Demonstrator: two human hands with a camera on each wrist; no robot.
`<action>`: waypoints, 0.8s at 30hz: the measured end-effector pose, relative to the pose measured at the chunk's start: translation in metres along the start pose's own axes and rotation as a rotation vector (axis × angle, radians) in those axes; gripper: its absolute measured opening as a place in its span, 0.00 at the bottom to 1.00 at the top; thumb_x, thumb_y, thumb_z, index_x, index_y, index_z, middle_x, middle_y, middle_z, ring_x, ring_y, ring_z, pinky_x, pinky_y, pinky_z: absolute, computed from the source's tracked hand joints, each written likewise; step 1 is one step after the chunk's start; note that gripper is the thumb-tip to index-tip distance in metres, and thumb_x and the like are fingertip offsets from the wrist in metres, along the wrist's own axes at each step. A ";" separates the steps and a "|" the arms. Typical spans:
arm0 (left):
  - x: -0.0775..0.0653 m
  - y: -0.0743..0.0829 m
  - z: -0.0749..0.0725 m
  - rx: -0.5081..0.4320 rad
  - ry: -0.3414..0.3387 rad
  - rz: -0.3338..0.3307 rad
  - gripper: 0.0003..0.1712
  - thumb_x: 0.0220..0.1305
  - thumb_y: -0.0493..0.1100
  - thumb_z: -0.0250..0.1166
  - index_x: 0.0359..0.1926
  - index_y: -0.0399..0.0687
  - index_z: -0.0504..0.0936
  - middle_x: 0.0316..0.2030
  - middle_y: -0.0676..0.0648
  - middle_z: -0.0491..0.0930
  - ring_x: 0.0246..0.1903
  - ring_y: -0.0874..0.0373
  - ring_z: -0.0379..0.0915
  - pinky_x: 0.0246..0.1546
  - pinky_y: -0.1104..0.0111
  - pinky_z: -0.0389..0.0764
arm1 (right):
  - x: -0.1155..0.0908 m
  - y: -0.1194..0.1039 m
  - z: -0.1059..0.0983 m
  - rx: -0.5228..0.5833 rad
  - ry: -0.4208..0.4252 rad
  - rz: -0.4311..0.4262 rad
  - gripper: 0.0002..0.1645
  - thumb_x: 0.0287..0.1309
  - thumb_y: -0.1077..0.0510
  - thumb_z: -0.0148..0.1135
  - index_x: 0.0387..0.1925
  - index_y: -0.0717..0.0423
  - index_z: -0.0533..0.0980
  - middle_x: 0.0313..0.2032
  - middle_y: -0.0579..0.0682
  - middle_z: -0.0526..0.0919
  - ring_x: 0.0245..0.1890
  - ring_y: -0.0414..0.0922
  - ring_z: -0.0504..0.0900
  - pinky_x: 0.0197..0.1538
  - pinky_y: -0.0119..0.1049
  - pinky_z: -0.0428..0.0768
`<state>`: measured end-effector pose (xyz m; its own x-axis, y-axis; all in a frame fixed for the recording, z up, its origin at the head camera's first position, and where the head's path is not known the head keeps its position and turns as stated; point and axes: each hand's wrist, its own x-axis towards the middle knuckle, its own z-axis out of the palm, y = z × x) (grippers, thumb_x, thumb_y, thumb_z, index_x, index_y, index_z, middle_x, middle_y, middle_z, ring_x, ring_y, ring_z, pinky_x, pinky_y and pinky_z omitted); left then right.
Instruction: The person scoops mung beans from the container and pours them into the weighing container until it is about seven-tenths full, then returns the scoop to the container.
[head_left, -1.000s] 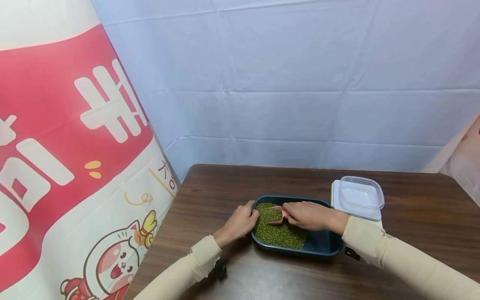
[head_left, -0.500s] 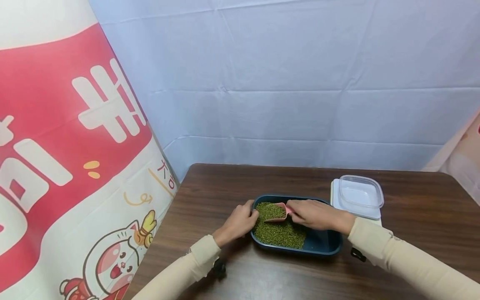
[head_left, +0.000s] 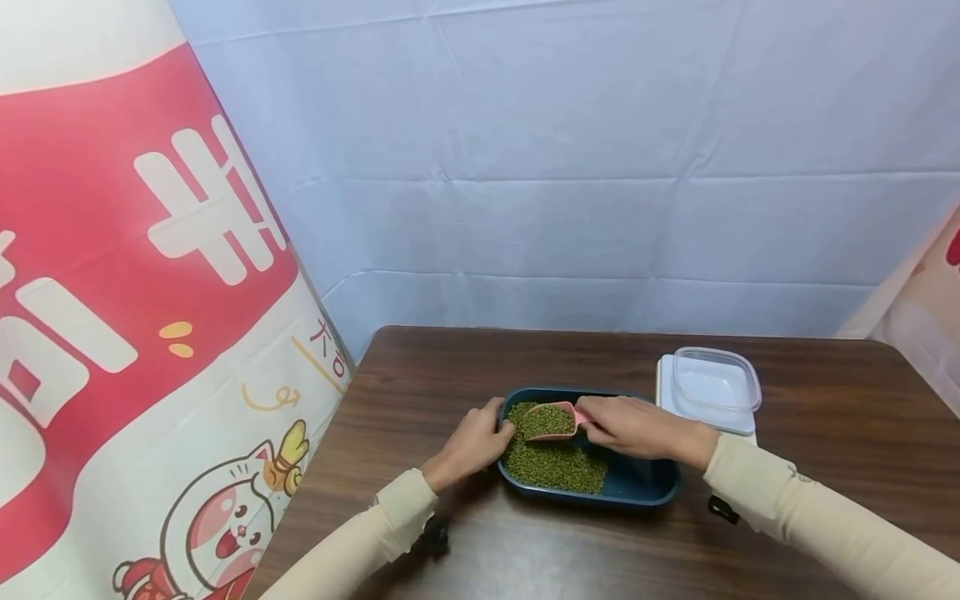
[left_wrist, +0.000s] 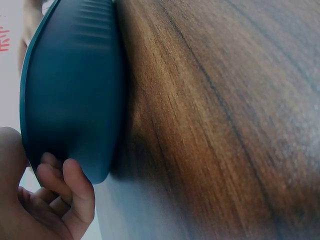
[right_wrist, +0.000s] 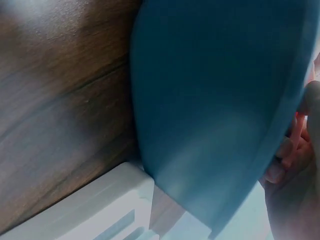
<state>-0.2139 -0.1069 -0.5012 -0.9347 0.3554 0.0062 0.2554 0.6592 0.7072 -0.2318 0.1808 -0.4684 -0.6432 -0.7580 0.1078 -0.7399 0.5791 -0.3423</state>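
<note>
A dark blue oval-ended tub [head_left: 637,483] stands on the table, its left part covered by green mung beans [head_left: 558,468]. My left hand [head_left: 472,442] grips the tub's left rim, thumb over the edge; in the left wrist view its curled fingers [left_wrist: 80,192] lie against the outer wall. My right hand [head_left: 630,425] holds a pink scoop [head_left: 564,435] by its handle, over the beans. Beans fill the scoop's bowl, which points left. In the right wrist view, the right hand's fingers [right_wrist: 275,170] wrap the pink handle, partly hidden behind the tub's rim.
Right behind the tub sits a white kitchen scale [head_left: 666,387] with a clear plastic container [head_left: 716,379] on it. The scale's corner is close to the tub's end. The brown wooden table [head_left: 435,367] extends around them, with pale cloth hanging behind.
My right hand has drawn the scoop back to the right and its bowl now shows heaped with beans. The left hand keeps its grip on the tub's rim.
</note>
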 end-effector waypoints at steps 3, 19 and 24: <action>0.000 0.000 0.000 0.009 0.006 0.002 0.29 0.72 0.45 0.48 0.70 0.43 0.61 0.10 0.51 0.70 0.04 0.59 0.66 0.04 0.70 0.72 | -0.002 -0.001 -0.003 -0.013 0.026 -0.011 0.07 0.68 0.55 0.50 0.33 0.40 0.66 0.21 0.37 0.64 0.17 0.33 0.63 0.20 0.25 0.63; 0.001 0.000 0.002 0.003 0.026 -0.003 0.28 0.71 0.45 0.49 0.69 0.42 0.62 0.11 0.51 0.72 0.04 0.59 0.66 0.04 0.70 0.72 | -0.018 0.003 -0.023 -0.074 0.102 0.004 0.08 0.65 0.55 0.55 0.32 0.40 0.66 0.21 0.36 0.63 0.18 0.33 0.65 0.20 0.27 0.65; 0.001 0.000 0.002 -0.006 0.022 0.001 0.28 0.71 0.45 0.49 0.69 0.42 0.62 0.11 0.51 0.71 0.04 0.59 0.66 0.04 0.70 0.72 | -0.028 0.003 -0.032 -0.079 0.101 0.034 0.10 0.65 0.55 0.55 0.32 0.38 0.65 0.21 0.36 0.63 0.17 0.32 0.63 0.20 0.27 0.63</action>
<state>-0.2139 -0.1053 -0.5023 -0.9397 0.3413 0.0226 0.2551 0.6552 0.7111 -0.2226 0.2131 -0.4431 -0.6817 -0.7058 0.1926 -0.7280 0.6286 -0.2735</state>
